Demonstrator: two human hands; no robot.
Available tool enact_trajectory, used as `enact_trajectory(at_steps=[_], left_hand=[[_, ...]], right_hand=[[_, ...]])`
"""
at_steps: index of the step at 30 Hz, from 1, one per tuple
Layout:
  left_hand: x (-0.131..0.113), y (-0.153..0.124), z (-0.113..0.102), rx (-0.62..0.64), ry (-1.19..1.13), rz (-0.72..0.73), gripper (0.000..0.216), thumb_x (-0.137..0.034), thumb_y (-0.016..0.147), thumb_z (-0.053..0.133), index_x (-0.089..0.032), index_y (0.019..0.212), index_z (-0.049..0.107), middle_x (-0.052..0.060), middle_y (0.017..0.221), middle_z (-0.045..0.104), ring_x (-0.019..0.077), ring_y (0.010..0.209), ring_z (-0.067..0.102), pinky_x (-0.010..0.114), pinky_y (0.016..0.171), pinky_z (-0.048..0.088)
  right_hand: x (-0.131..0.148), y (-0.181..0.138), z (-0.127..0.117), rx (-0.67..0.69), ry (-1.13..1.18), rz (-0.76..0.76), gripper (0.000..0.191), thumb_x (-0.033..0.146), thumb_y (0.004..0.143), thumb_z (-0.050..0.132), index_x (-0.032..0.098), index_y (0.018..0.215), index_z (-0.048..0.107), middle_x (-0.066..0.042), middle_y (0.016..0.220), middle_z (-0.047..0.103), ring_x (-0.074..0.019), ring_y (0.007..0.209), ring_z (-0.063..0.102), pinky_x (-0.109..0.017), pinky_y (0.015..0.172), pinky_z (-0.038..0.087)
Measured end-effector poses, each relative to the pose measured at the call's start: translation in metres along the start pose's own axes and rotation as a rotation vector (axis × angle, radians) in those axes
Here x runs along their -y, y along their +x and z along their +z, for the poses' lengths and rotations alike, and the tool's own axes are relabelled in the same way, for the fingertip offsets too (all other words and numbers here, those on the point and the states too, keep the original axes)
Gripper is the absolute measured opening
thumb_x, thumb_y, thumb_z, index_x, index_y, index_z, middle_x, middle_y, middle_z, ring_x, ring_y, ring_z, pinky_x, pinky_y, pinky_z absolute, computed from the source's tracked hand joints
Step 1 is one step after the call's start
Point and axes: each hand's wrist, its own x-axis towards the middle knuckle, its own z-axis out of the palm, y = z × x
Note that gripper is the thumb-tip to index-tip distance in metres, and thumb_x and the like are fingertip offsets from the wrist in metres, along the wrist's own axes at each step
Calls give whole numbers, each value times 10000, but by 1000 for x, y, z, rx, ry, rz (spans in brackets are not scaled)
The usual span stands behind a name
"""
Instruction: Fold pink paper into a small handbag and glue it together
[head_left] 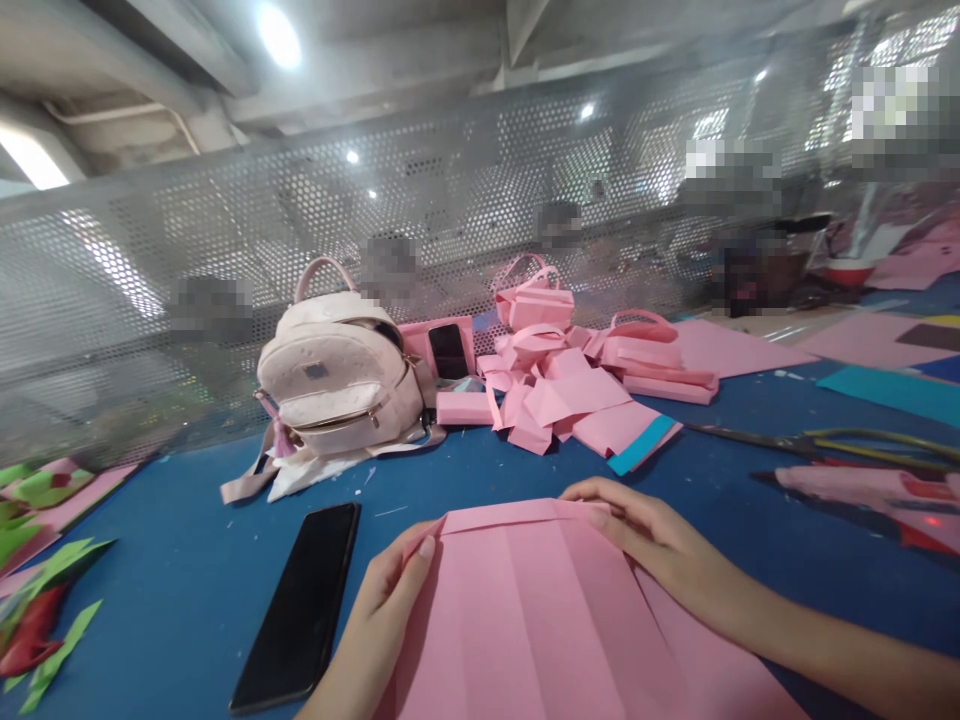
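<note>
A large sheet of pink paper (517, 610) with several lengthwise creases lies in front of me, its far edge folded over in a narrow strip. My left hand (397, 580) grips the far left corner, thumb on top. At the far right corner, my right hand (637, 520) pinches the folded edge with its thumb on the near side and fingers behind. More pink paper shows beneath the sheet at the right. Just left of my left hand, a black phone (300, 605) rests on the blue table (172, 560).
A pale pink backpack (337, 370) stands behind, beside a heap of folded pink paper pieces (562, 390) and small paper bags. Scissors (825, 440) and a pink glue gun (862, 485) lie right. Green paper scraps (64, 640) and red-handled scissors (34, 630) are left. A perforated metal screen (450, 200) rises behind.
</note>
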Motion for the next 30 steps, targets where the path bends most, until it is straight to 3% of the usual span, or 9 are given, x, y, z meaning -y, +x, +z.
enact_trajectory(at_steps=[5, 9, 11, 15, 18, 20, 24, 27, 30], left_hand=[[-2, -1, -1, -90, 22, -14, 401, -563, 785, 670, -218, 956, 782, 34, 1042, 754, 263, 1037, 639, 295, 883, 509], [0, 2, -3, -31, 2, -63, 451, -618, 745, 690, -187, 842, 788, 16, 725, 737, 199, 700, 645, 232, 608, 495], [2, 4, -3, 10, -14, -98, 453, -609, 745, 700, -175, 839, 788, 18, 687, 730, 186, 653, 643, 220, 567, 480], [2, 5, -4, 39, -17, 65, 433, -542, 792, 692, -227, 1083, 754, 57, 1127, 744, 255, 1060, 657, 277, 852, 523], [0, 1, -5, 128, 76, 181, 389, -487, 902, 575, -295, 1225, 675, 46, 1240, 699, 243, 1169, 616, 321, 961, 491], [-1, -3, -5, 225, 201, 340, 336, -435, 964, 473, -315, 1197, 684, 36, 1247, 693, 232, 1176, 609, 327, 960, 492], [6, -10, 7, 392, 538, 874, 326, -330, 986, 414, -243, 1163, 673, 61, 1174, 705, 202, 1038, 649, 303, 867, 517], [12, -12, 25, 338, 853, 1254, 331, -312, 1002, 398, -159, 1149, 651, 58, 1056, 740, 177, 776, 649, 298, 693, 501], [15, -12, 38, 279, 1044, 1432, 429, -430, 1006, 397, -112, 1155, 642, 54, 1033, 750, 184, 738, 623, 333, 688, 471]], right_hand=[[3, 0, -1, -12, -1, 2, 397, 572, 950, 436, 249, 1022, 655, -47, 1046, 689, -265, 1013, 616, -325, 820, 493], [5, 1, -1, -27, 1, -5, 398, 570, 947, 447, 239, 976, 665, -42, 1013, 687, -251, 976, 618, -307, 796, 485], [5, 2, -2, -26, -5, -6, 398, 568, 948, 442, 236, 949, 660, -31, 965, 673, -231, 925, 615, -293, 760, 473], [0, 4, -3, -4, -13, -13, 400, 571, 931, 454, 215, 914, 634, -16, 860, 622, -197, 779, 591, -273, 639, 435], [-5, 5, -3, -10, -57, -29, 352, 537, 900, 514, 204, 898, 630, -2, 803, 607, -165, 676, 549, -260, 578, 393], [-7, 5, -2, 10, -97, -51, 294, 482, 890, 549, 203, 882, 643, 2, 799, 620, -157, 667, 538, -257, 577, 385], [-5, 2, 5, 115, -195, -84, 212, 370, 887, 592, 200, 798, 683, -3, 758, 646, -163, 697, 568, -257, 613, 411], [-2, -2, 11, 135, -286, -143, 166, 329, 885, 615, 214, 799, 697, 0, 753, 648, -149, 672, 571, -250, 604, 419], [-1, -5, 14, 151, -359, -265, 128, 269, 902, 603, 238, 838, 709, 1, 803, 667, -147, 715, 598, -247, 631, 431]])
